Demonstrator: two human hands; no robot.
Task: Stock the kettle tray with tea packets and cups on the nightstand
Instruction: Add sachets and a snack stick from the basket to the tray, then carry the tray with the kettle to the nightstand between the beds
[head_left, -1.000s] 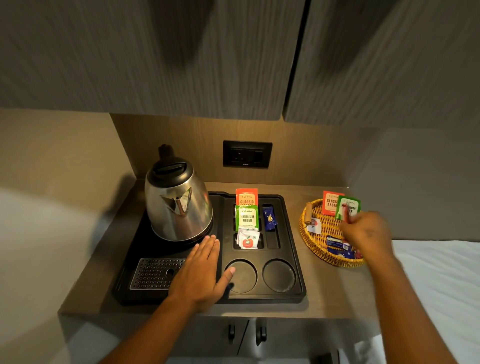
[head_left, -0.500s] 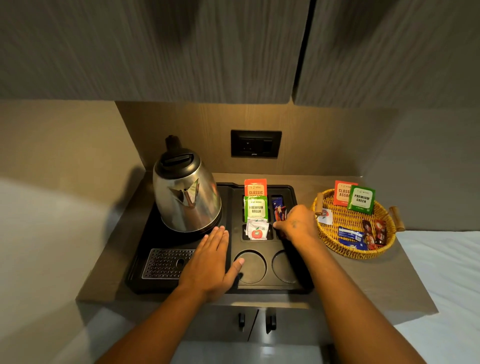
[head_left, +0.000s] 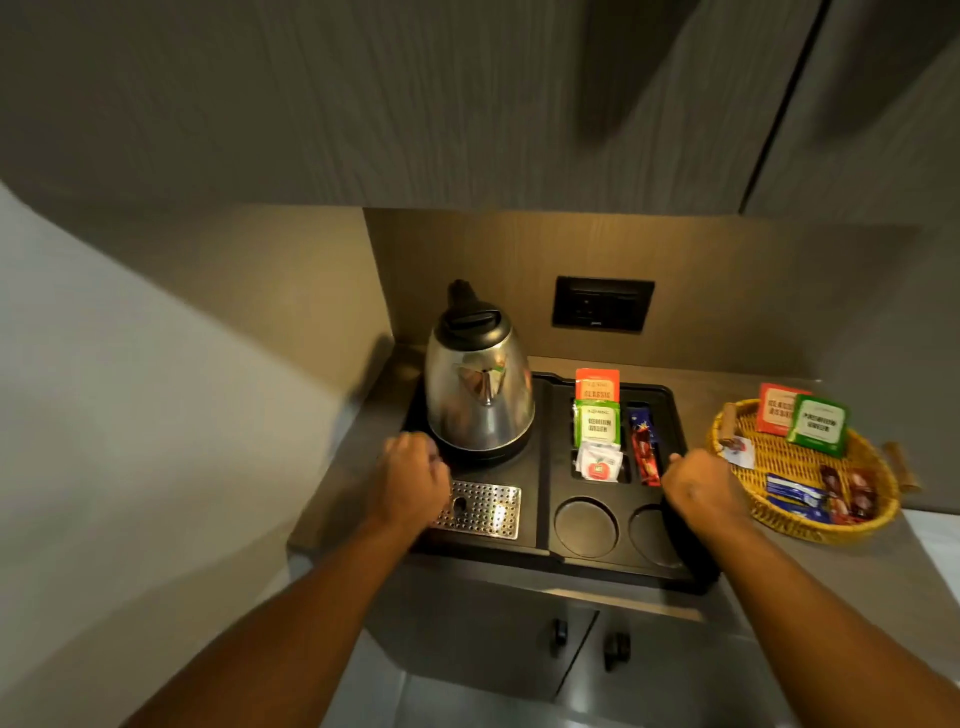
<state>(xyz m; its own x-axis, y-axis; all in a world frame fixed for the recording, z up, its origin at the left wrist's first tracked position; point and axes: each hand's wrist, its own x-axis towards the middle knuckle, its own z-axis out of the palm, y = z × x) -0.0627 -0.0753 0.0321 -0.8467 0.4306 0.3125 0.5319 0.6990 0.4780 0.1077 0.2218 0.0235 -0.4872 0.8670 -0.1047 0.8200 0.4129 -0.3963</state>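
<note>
The black kettle tray (head_left: 543, 467) sits on the nightstand with a steel kettle (head_left: 478, 400) on its left half. Its compartments hold an orange tea packet (head_left: 597, 384), a green tea packet (head_left: 597, 426), a white packet with a red apple (head_left: 600, 465) and a red sachet (head_left: 644, 452) in the narrow slot. The two round cup wells (head_left: 586, 527) hold nothing. My left hand (head_left: 410, 478) is curled on the tray's left edge. My right hand (head_left: 701, 483) is curled on its right edge. No cups are in view.
A wicker basket (head_left: 810, 530) at the right holds an orange packet (head_left: 776, 410), a green packet (head_left: 818, 426) and several sachets (head_left: 795, 499). A wall outlet (head_left: 602, 310) sits behind the tray. Cabinets hang overhead; cupboard door handles (head_left: 558, 631) lie below the nightstand edge.
My right hand carried a red sachet from the basket into the tray's narrow slot, then went to the tray's right edge. My left hand left the tray's middle and curled on its left edge.
</note>
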